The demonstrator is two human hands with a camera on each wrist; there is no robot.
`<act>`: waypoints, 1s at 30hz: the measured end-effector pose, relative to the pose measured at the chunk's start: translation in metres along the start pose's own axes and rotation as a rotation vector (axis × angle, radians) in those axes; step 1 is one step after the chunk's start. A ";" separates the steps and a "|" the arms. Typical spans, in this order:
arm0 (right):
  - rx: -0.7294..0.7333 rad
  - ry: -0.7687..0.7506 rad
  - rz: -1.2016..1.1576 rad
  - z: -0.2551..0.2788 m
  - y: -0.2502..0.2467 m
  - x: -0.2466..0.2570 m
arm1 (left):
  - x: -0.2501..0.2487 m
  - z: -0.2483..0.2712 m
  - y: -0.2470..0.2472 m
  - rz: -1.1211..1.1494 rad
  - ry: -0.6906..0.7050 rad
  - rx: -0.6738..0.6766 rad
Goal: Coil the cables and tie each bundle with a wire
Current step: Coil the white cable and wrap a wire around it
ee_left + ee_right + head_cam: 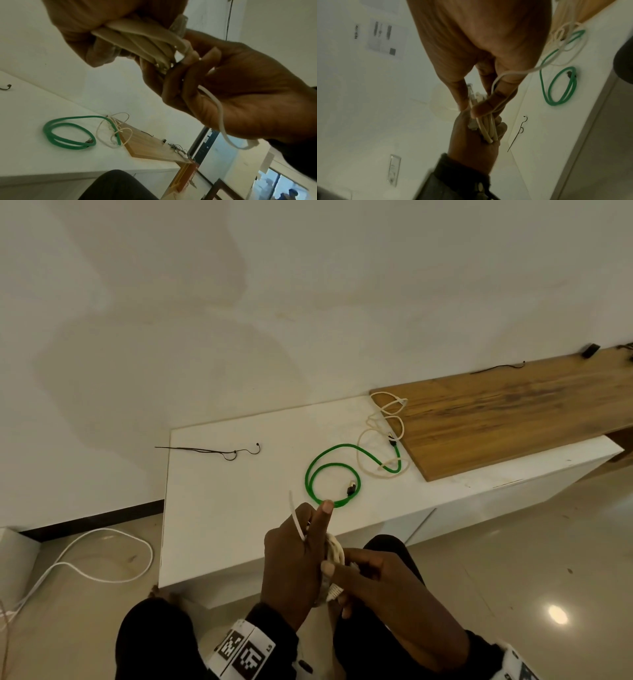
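Closest to me, my left hand (pixel 291 563) grips the coiled cream cable bundle (pixel 145 44) in front of my lap, forefinger sticking straight up; my right hand (pixel 387 587) pinches the same bundle from the other side, a thin white tie wire (pixel 221 112) running through its fingers. The two hands hide most of the coil from the head view. Beyond, on the white cabinet top (pixel 219 508), lie one green cable (pixel 334 477) loosely looped, one loose cream cable (pixel 383 433) crossing it, and one dark tie wire (pixel 219 451) apart on the left. Farther right sits a wooden board (pixel 507 412). One white cord (pixel 102 556) trails on the floor.
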State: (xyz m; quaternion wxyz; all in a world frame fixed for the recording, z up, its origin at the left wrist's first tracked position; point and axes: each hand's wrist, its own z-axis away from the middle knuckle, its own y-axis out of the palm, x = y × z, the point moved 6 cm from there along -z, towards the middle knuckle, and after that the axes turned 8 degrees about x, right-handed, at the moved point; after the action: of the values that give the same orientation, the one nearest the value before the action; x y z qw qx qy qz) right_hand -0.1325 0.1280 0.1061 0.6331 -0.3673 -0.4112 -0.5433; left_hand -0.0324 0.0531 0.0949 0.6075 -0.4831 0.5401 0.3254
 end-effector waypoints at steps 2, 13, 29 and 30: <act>0.069 0.019 -0.137 0.002 0.003 -0.002 | -0.001 0.000 -0.003 -0.029 -0.037 -0.013; -0.119 -0.005 -0.133 0.006 -0.009 -0.014 | -0.004 0.008 0.010 0.043 -0.050 0.072; -0.233 -0.016 -0.377 -0.004 -0.027 -0.020 | -0.027 0.047 -0.001 -0.345 0.196 -0.111; -0.237 -0.025 -0.377 -0.004 -0.026 -0.019 | -0.032 0.046 0.000 -0.332 0.202 -0.098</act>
State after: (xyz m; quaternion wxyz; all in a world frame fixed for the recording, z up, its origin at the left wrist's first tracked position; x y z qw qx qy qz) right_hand -0.1589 0.1279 0.0871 0.4678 -0.3624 -0.4136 -0.6920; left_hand -0.0232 0.0997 0.1234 0.5714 -0.6248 0.4945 0.1966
